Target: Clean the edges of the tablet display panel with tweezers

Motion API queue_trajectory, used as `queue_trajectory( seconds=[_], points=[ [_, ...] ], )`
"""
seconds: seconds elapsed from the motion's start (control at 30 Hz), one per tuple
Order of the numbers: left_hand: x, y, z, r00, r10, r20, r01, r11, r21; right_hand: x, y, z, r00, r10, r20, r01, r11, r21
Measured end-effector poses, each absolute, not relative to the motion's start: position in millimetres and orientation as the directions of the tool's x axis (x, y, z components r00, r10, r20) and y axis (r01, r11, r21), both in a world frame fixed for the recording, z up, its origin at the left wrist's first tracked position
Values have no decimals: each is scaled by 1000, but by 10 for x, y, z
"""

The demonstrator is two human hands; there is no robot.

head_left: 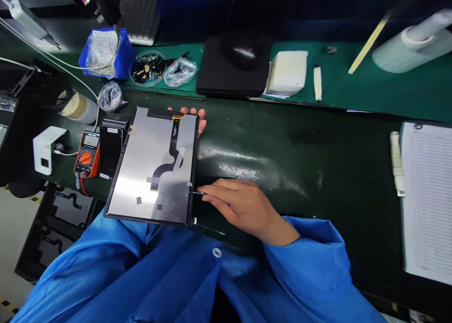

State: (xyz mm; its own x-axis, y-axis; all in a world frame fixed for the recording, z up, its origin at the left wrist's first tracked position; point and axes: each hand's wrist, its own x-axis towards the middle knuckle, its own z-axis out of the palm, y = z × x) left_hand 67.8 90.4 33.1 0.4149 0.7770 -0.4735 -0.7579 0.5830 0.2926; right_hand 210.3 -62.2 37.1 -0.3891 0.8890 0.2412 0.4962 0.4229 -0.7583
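A tablet-sized display panel [158, 149] is held tilted in front of me, silver back up, with a black flex cable [173, 144] and small tape pieces on it. My left hand [197, 118] supports it from behind; only fingertips show past its far right corner, and the palm is hidden. Between the thumb and fingers of my right hand [243, 207] is a thin metal tool [198, 192], its tip at the panel's right edge near a small tape tab [189, 184]. The tool's other end is hidden in the hand. Below lies a thin strip-like item [210, 228].
At left are an orange multimeter [85, 154], a black phone-like device [110, 151] and a blue bin [122, 54]. A dish of small parts [147, 68], a black mouse [242, 52] and a white block [287, 73] line the back. Ruled paper [429, 196] lies right.
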Motion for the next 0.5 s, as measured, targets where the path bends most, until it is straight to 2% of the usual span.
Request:
queue_trajectory(
  seconds=[0.2, 0.4, 0.5],
  points=[
    [686, 898, 307, 400, 790, -465, -765, 567, 306, 2095, -636, 390, -362, 916, 171, 514, 350, -783],
    [664, 923, 257, 424, 789, -444, -746, 582, 323, 2106, -619, 359, -381, 895, 230, 529, 415, -740],
    [661, 928, 254, 416, 795, -442, -757, 572, 316, 2103, -626, 370, -366, 909, 200, 513, 376, -772]
  ],
)
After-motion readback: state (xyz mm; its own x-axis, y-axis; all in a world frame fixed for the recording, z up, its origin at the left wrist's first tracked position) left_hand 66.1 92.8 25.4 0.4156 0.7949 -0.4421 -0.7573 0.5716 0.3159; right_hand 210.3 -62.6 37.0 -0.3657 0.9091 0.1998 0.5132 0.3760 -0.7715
